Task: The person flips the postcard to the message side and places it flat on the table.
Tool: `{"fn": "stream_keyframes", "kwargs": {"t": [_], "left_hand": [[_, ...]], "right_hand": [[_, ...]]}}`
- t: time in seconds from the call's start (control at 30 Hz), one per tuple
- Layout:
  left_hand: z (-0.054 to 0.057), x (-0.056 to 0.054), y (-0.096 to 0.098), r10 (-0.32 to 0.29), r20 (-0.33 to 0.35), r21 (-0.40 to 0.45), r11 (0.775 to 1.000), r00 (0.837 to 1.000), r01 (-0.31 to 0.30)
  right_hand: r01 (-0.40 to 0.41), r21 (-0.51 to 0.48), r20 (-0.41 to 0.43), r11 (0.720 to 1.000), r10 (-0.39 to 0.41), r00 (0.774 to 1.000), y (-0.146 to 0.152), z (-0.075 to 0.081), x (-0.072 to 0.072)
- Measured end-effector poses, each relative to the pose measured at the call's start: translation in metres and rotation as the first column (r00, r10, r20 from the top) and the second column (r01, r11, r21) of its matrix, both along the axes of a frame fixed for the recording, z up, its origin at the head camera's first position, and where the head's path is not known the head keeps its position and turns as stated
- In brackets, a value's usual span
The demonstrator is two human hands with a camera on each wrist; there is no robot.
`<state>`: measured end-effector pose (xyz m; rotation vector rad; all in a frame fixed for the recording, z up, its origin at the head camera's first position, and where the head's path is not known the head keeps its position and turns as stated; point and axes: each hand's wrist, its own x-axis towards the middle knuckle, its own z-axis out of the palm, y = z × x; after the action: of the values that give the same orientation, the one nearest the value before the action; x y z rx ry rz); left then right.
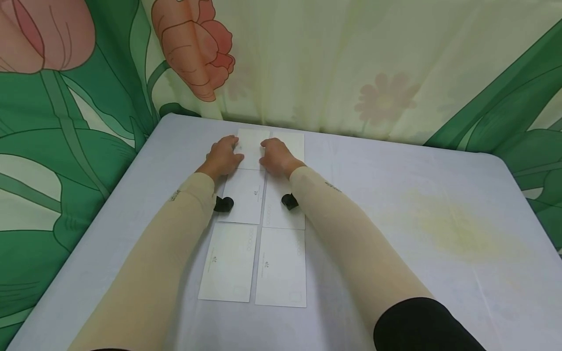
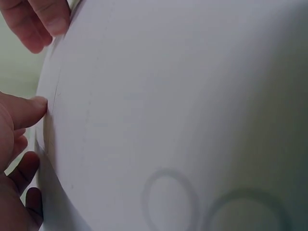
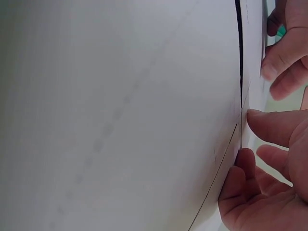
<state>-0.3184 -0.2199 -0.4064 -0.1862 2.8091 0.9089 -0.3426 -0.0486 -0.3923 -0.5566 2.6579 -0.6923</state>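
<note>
White postcards with small print lie flat in two columns and three rows. My left hand (image 1: 223, 158) is at the left edge of the far-left postcard (image 1: 252, 151), its thumb and fingers spread along that edge. At the opposite edge of the same card rests my right hand (image 1: 277, 157), overlapping the seam with the far-right postcard (image 1: 295, 144). In the right wrist view, the right thumb (image 3: 274, 126) and fingertips stand apart right at the card edges. The left thumb (image 2: 26, 109) reaches a card edge in the left wrist view.
Nearer me are the middle-left postcard (image 1: 241, 200), the middle-right postcard (image 1: 278, 217), the near-left postcard (image 1: 230, 263) and the near-right postcard (image 1: 281, 273). A white cloth (image 1: 373, 219) with a yellowish stain covers the table. A flower-patterned curtain (image 1: 307, 63) hangs behind it.
</note>
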Motion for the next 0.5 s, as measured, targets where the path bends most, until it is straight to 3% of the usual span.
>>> {"fn": "stream_keyframes", "kwargs": {"t": [0.3,0.5], "left_hand": [[0.0049,0.0005,0.0030,0.017,-0.017,0.002,1.000,1.000,-0.017],[0.0027,0.0028,0.0046,0.038,-0.104,-0.015,0.999,0.994,-0.040]], "right_hand": [[-0.008,0.027,-0.022,1.000,0.008,1.000,0.0020,0.0024,-0.0020],[-0.015,-0.004,-0.093,1.000,0.015,0.996,0.0029,0.0070,0.0005]]}}
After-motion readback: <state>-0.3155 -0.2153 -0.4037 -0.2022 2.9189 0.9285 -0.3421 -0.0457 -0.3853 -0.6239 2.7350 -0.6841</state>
